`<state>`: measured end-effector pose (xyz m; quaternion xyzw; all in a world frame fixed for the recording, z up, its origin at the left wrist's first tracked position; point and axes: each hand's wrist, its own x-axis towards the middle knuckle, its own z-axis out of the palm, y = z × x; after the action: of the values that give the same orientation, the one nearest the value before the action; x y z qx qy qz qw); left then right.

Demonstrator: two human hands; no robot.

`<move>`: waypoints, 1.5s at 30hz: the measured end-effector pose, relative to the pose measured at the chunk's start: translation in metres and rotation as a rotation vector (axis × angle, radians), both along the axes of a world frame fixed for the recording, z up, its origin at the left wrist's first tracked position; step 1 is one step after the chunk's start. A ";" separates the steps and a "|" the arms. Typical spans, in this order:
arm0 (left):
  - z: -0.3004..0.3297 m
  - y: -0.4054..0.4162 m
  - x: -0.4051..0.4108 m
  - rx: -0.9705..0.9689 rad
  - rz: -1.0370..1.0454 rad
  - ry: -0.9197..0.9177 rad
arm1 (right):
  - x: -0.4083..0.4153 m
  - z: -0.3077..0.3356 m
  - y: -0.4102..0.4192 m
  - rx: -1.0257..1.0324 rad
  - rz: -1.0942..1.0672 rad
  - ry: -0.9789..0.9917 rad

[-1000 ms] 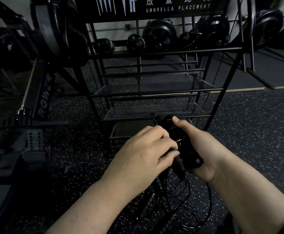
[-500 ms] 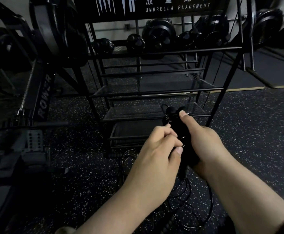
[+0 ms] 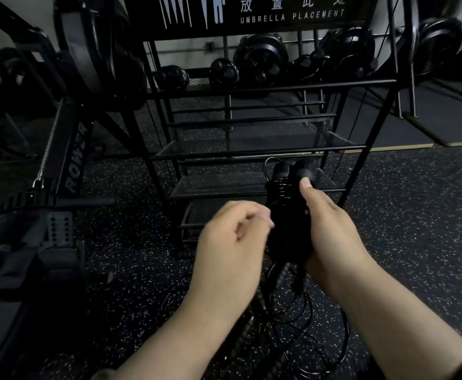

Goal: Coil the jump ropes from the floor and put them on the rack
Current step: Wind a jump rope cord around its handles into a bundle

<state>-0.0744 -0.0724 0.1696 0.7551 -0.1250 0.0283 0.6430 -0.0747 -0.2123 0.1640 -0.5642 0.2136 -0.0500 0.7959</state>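
Your right hand [image 3: 334, 231] grips jump rope handles [image 3: 287, 215], cord wound round them, in front of rack [image 3: 254, 152]. Your left hand [image 3: 232, 242] curled beside bundle; grasp blurred, cannot tell. Loose cord [image 3: 306, 325] on floor [image 3: 416, 215].

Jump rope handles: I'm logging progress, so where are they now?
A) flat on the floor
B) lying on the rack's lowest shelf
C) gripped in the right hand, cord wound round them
C: the right hand grips the jump rope handles, cord wound round their tops, before the rack.
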 end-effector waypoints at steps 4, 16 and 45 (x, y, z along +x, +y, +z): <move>-0.007 0.005 0.014 -0.119 0.034 0.331 | -0.001 -0.004 0.008 0.019 0.081 -0.043; 0.005 0.019 0.033 -0.490 -0.099 0.770 | -0.008 -0.007 0.018 -0.606 0.125 -0.147; -0.005 0.054 0.102 -0.353 -0.061 0.712 | 0.023 -0.012 0.042 -0.061 0.283 0.040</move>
<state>0.0275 -0.0189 0.1646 0.5917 0.0901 -0.2333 0.7664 -0.0519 -0.1705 0.1519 -0.6136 0.1464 0.0674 0.7730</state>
